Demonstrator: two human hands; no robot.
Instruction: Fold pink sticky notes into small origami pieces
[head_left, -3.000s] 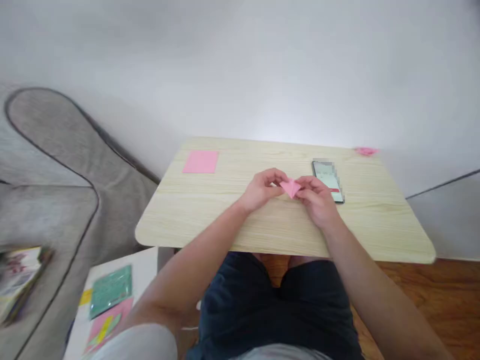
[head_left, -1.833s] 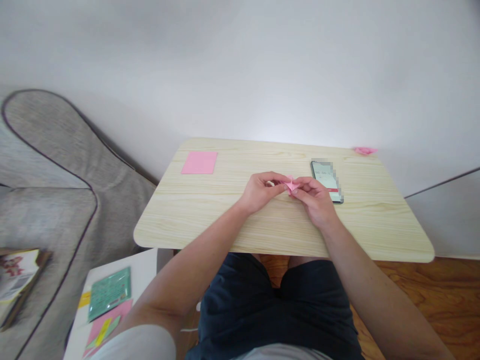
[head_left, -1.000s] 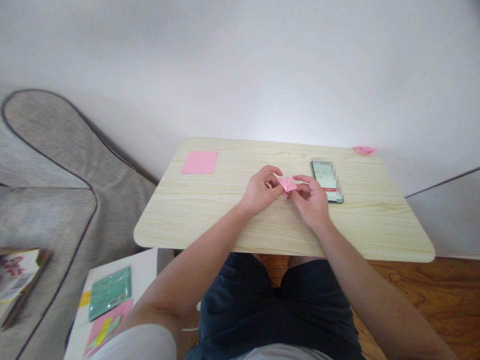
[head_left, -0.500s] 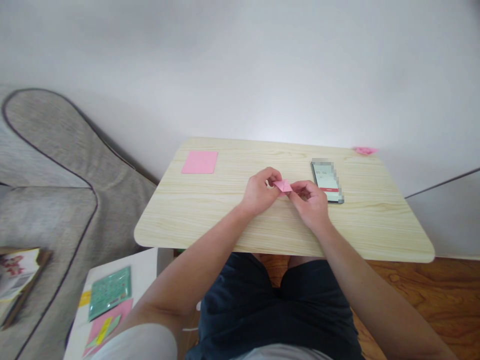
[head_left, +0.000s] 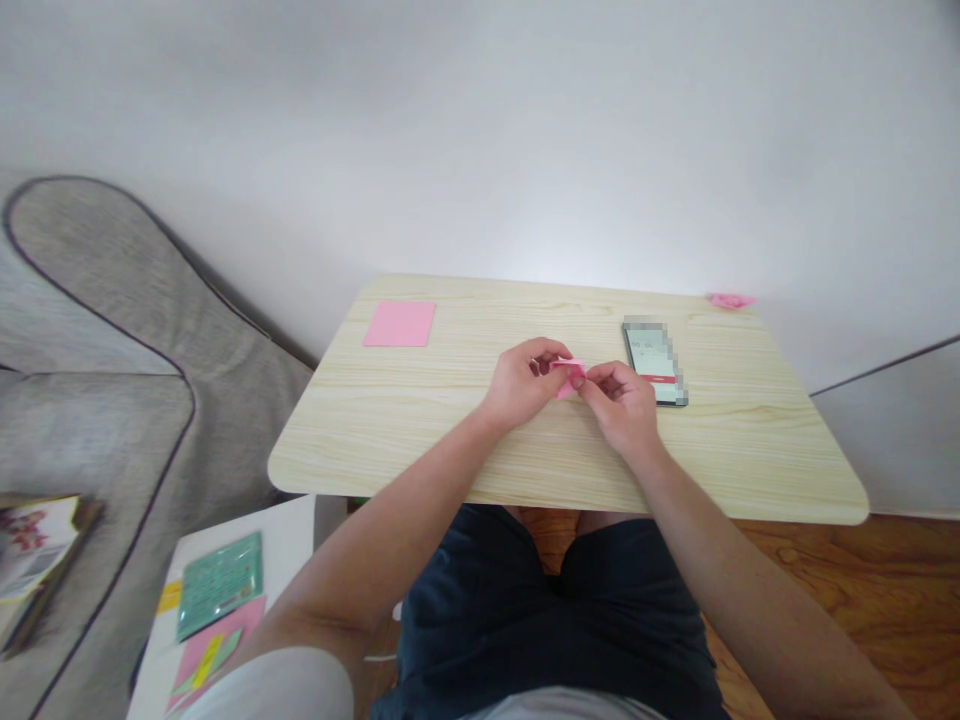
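Observation:
A small folded pink paper (head_left: 567, 377) is pinched between both hands just above the middle of the light wooden table (head_left: 420, 440). My left hand (head_left: 521, 380) grips its left side with thumb and curled fingers. My right hand (head_left: 622, 405) pinches its right side, fingers closed. Most of the paper is hidden by my fingers; only a thin pink edge shows.
A flat pink paper square (head_left: 400, 324) lies at the table's far left. A phone (head_left: 655, 362) lies right of my hands, and a small pink folded piece (head_left: 731, 300) sits at the far right corner. A grey sofa (head_left: 97, 330) and a low stand with coloured paper packs (head_left: 219, 585) are on the left.
The pink paper showed as a wider triangle between my hands and has since been folded and pressed smaller. My hands have closed in on it; they stay in the same place.

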